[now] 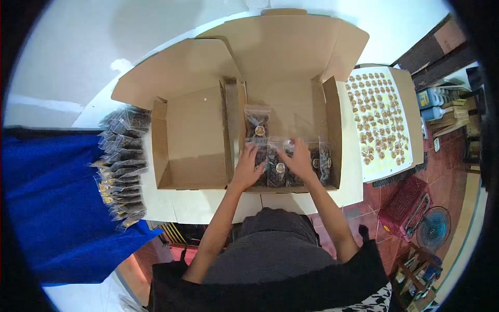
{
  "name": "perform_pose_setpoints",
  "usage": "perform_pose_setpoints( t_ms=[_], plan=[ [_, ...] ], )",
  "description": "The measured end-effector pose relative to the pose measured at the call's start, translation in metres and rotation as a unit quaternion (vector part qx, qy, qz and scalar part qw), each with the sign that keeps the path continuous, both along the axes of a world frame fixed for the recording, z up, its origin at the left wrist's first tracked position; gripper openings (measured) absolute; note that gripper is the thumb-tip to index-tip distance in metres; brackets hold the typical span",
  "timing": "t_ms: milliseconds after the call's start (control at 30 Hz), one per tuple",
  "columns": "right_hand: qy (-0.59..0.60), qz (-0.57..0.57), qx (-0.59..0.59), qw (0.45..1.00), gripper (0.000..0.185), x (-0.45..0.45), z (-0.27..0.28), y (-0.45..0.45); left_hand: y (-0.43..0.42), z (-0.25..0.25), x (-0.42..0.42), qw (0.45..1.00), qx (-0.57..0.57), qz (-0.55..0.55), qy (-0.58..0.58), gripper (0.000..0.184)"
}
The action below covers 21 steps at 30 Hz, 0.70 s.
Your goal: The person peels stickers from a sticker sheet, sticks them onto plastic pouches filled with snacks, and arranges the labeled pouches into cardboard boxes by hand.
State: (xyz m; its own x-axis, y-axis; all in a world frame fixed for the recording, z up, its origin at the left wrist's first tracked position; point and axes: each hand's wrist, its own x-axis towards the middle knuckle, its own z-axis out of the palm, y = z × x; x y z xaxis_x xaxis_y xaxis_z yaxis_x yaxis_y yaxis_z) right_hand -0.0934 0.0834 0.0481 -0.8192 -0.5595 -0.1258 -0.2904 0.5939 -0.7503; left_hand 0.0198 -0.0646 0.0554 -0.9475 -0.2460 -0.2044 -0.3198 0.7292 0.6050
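Observation:
Inside the right cardboard box (pixel 332 135) lie several clear zip bags with dark contents and round gold labels. My left hand (pixel 248 166) rests on a bag at the box's near left, fingers spread. Just right of it, my right hand (pixel 300 162) lies over the near row, thumb and fingers apart, touching the bags' upper edges. Between the two hands a labelled bag (pixel 279 173) shows. Another labelled bag (pixel 258 124) lies farther back along the left wall, and a bag (pixel 325 162) sits at the right wall. What lies under my palms is partly hidden.
A second open cardboard box (pixel 161 140) stands on the left. Beyond it, a row of filled bags (pixel 125 166) lines the table's edge beside a blue cloth (pixel 52 208). A sheet of round gold stickers (pixel 382 119) lies at right. A red crate (pixel 405 205) and fan (pixel 433 229) stand on the floor.

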Motion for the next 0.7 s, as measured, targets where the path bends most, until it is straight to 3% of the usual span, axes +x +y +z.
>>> perform_pose_setpoints(
  t_ms=[200,267,333,400,600,633,700],
  plan=[
    [0.082,-0.045,-0.018,0.995,0.047,0.035,0.004,0.059,0.027,0.005,0.049,0.998,0.064,0.002,0.003,0.055],
    [0.186,-0.142,-0.014,0.972,0.047,0.037,0.001,0.07,0.035,-0.004,0.054,0.999,0.03,-0.037,0.0,0.055],
    [0.157,-0.151,0.016,0.976,0.059,0.029,-0.002,0.08,0.04,-0.005,0.052,0.997,0.067,-0.032,0.001,0.057],
    [0.156,-0.124,0.05,0.979,0.065,0.024,-0.025,0.092,0.043,-0.01,0.048,0.998,-0.001,-0.041,-0.051,0.058],
    [0.098,0.009,0.224,0.97,0.068,0.027,-0.047,0.1,0.047,-0.022,0.033,0.989,-0.032,-0.084,-0.116,0.059],
    [0.032,-0.001,0.258,0.966,0.07,0.029,-0.042,0.097,0.049,-0.019,0.028,0.982,-0.045,-0.083,-0.162,0.06],
    [0.018,-0.006,0.274,0.962,0.071,0.034,-0.034,0.088,0.05,-0.021,0.025,0.972,-0.055,-0.084,-0.212,0.061]
  ],
)
